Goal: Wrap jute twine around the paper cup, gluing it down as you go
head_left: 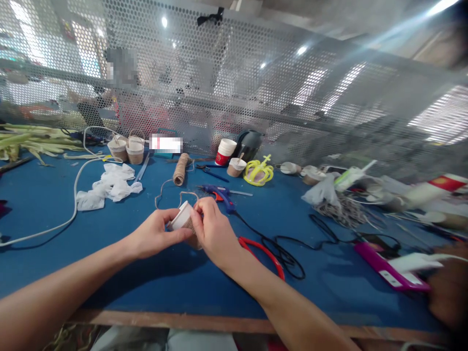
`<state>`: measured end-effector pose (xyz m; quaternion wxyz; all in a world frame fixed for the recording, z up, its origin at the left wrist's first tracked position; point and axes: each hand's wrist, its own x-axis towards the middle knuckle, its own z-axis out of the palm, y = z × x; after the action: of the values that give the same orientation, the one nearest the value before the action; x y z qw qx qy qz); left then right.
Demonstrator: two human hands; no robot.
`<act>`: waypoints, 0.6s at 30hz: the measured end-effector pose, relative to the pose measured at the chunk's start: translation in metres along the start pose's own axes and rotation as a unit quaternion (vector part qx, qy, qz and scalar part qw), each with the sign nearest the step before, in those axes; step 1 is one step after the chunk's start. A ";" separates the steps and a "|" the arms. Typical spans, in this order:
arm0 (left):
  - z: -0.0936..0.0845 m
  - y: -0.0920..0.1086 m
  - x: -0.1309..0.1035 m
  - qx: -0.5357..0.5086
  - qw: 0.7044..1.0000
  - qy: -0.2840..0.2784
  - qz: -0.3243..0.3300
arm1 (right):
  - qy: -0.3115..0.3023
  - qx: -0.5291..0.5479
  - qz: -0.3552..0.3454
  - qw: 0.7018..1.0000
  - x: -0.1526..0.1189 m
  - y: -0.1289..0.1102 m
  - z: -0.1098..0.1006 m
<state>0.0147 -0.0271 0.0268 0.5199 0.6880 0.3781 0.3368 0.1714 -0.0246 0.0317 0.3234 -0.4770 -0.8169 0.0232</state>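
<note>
A white paper cup point(182, 218), tilted on its side, is held between both hands just above the blue table. Brown twine wraps its lower part. My left hand point(159, 235) grips the cup by its rim side, thumb beneath and fingers behind. Closed against the cup's right side, my right hand point(215, 229) pinches the twine point(186, 193) at the wrapped part; its fingertips are partly hidden. From there the twine loops back to a twine spool point(180, 169) lying beyond the hands. A blue glue gun point(220, 193) lies just behind my right hand.
White crumpled plastic point(109, 185) and a white cable point(76, 192) lie left. Twine-wrapped cups point(135, 150), pliers point(212, 171) and a yellow crown-shaped piece point(259, 171) stand or lie behind. Black cord point(292, 258), red handle point(268, 256) and a magenta power strip point(389, 270) lie right.
</note>
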 end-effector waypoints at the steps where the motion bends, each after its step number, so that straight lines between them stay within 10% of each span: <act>1: 0.001 -0.001 0.000 -0.011 1.000 0.000 -0.002 | -0.001 -0.005 -0.006 1.000 0.000 0.000 0.001; 18: 0.001 -0.004 0.001 0.088 0.996 0.030 0.015 | -0.027 0.146 0.010 0.989 0.003 0.005 -0.008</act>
<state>0.0154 -0.0259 0.0230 0.4410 0.7263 0.4107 0.3305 0.1782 -0.0221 0.0374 0.3673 -0.4321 -0.8083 0.1584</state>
